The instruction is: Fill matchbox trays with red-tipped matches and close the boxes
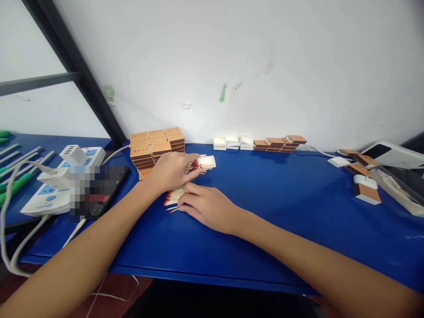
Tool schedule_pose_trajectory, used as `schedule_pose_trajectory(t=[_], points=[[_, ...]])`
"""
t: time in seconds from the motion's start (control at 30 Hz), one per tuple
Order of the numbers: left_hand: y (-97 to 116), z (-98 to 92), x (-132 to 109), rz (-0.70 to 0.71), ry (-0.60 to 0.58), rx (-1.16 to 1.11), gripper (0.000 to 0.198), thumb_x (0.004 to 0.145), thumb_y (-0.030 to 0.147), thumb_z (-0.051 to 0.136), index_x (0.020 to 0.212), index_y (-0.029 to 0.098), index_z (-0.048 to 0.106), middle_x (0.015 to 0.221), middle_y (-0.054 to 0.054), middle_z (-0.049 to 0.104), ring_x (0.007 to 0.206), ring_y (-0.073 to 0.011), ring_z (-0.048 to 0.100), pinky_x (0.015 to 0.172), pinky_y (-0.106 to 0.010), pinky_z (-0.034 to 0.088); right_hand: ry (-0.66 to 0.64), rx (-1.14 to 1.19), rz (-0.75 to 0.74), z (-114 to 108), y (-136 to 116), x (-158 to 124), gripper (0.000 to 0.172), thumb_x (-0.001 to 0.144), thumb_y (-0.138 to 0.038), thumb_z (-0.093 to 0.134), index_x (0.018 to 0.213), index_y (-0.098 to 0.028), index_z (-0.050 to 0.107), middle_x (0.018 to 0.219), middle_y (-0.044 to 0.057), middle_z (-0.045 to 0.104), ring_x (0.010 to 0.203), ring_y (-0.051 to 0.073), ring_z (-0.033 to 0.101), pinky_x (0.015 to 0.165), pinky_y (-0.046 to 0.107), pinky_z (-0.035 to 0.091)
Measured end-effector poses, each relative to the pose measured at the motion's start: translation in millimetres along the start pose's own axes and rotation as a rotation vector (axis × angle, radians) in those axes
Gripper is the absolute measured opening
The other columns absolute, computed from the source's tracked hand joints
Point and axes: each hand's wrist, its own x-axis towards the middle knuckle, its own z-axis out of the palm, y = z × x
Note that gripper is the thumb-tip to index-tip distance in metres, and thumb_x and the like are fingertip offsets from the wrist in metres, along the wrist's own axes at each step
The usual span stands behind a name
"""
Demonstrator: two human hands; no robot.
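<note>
My left hand (174, 171) is closed at the left end of a small white matchbox tray (208, 161). Red match heads show between its thumb and fingers, and a few matchsticks stick out around the tray. Just below, my right hand (208, 205) pinches at the near edge of a heap of red-tipped matches (174, 198), its fingertips on a couple of sticks. The two hands almost touch, and they cover part of the heap. Behind my left hand stand stacked orange-brown matchboxes (157, 143) with red print.
Against the wall stand white trays (232, 142) and brown matchbox sleeves (280, 143). More boxes (367, 193) lie at the right beside a white device (392, 154). To the left are a power strip (49, 198) with cables, a dark phone (111, 190) and green-handled tools (20, 183).
</note>
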Motion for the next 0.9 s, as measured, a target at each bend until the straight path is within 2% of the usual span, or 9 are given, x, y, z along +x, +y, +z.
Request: schedule_pose_trajectory(t=[0.13, 0.27, 0.4, 0.63, 0.73, 0.9], points=[[-0.2, -0.6, 0.3, -0.013, -0.007, 0.015, 0.042, 0.097, 0.047, 0.061, 0.125, 0.019, 0.074, 0.071, -0.003, 0.070, 0.060, -0.0187, 0.060, 0.058, -0.029, 0.033, -0.035, 0.028, 0.061, -3.3, -4.6, 1.7, 0.016, 0.104, -0.029, 0.060, 0.101, -0.017, 0.069, 0.104, 0.004, 0.066, 0.086, 0.015, 0.063, 0.073, 0.029, 0.047], [-2.0, -0.3, -0.6, -0.005, 0.012, 0.005, 0.041, 0.098, 0.048, 0.061, 0.124, 0.018, 0.074, 0.069, -0.003, 0.069, 0.059, -0.0184, 0.060, 0.058, -0.029, 0.032, -0.073, -0.059, 0.083, -7.5, -2.6, -4.3, 0.019, 0.105, -0.032, 0.058, 0.101, -0.017, 0.067, 0.104, 0.004, 0.064, 0.083, 0.016, 0.064, 0.068, 0.030, 0.046], [-2.9, 1.9, -1.2, 0.010, 0.004, -0.002, 0.039, 0.098, 0.045, 0.063, 0.122, 0.018, 0.075, 0.069, -0.003, 0.069, 0.059, -0.0179, 0.060, 0.058, -0.029, 0.032, 0.004, -0.165, 0.078, -20.1, 15.5, -15.5, 0.021, 0.107, -0.033, 0.054, 0.100, -0.018, 0.066, 0.103, 0.005, 0.063, 0.078, 0.014, 0.062, 0.067, 0.028, 0.045], [1.5, 3.7, -2.2, 0.045, -0.004, 0.009, 0.041, 0.097, 0.047, 0.065, 0.125, 0.018, 0.073, 0.069, -0.003, 0.070, 0.058, -0.0179, 0.061, 0.056, -0.028, 0.031, 0.233, -0.389, 0.228, -46.6, 66.9, -23.8, 0.020, 0.108, -0.029, 0.048, 0.105, -0.016, 0.063, 0.105, 0.009, 0.063, 0.076, 0.017, 0.058, 0.065, 0.030, 0.041], [2.6, 4.6, -2.8, 0.075, -0.007, 0.021, 0.043, 0.097, 0.049, 0.066, 0.126, 0.018, 0.073, 0.070, -0.002, 0.070, 0.056, -0.0171, 0.060, 0.054, -0.028, 0.028, 0.249, -0.404, 0.234, -48.6, 73.0, -24.4, 0.021, 0.109, -0.028, 0.046, 0.106, -0.016, 0.063, 0.106, 0.008, 0.063, 0.077, 0.017, 0.058, 0.062, 0.029, 0.037], [4.1, 6.7, -3.6, 0.099, 0.018, 0.022, 0.043, 0.096, 0.049, 0.068, 0.125, 0.019, 0.074, 0.069, -0.002, 0.070, 0.056, -0.0164, 0.059, 0.055, -0.027, 0.030, 0.204, -0.475, 0.281, -50.5, 65.9, -22.7, 0.025, 0.109, -0.031, 0.046, 0.107, -0.014, 0.064, 0.107, 0.010, 0.063, 0.079, 0.017, 0.059, 0.058, 0.029, 0.034]])
